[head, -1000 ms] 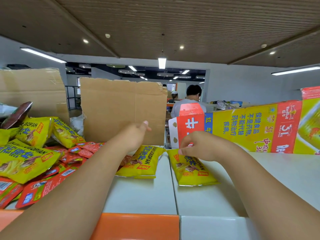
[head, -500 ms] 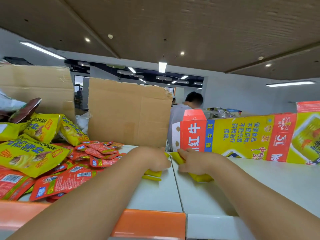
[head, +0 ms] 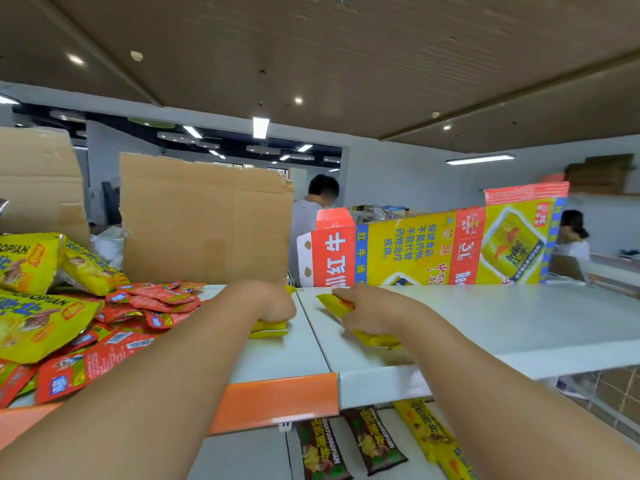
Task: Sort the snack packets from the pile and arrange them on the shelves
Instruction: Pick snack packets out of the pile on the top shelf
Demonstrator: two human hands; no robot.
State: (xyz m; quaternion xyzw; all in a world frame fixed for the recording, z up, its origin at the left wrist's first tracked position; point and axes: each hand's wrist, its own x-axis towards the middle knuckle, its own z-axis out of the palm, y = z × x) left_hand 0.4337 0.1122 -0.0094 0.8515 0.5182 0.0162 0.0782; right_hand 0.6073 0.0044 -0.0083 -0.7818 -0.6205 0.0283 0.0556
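On the white top shelf, my left hand is closed on a yellow snack packet, mostly hidden under the hand. My right hand grips another yellow packet just right of the shelf seam. A pile of snack packets lies at the left: big yellow ones and small red ones. On the shelf below stand two brown packets and a yellow packet, partly cut off.
Two brown cardboard sheets stand behind the pile. A yellow and red printed carton flap stands along the shelf's back at the right. An orange price strip edges the shelf front. Two people work beyond the shelf.
Both hands came down onto the two yellow packets and closed on them. The view has tilted down and now shows the shelf below.
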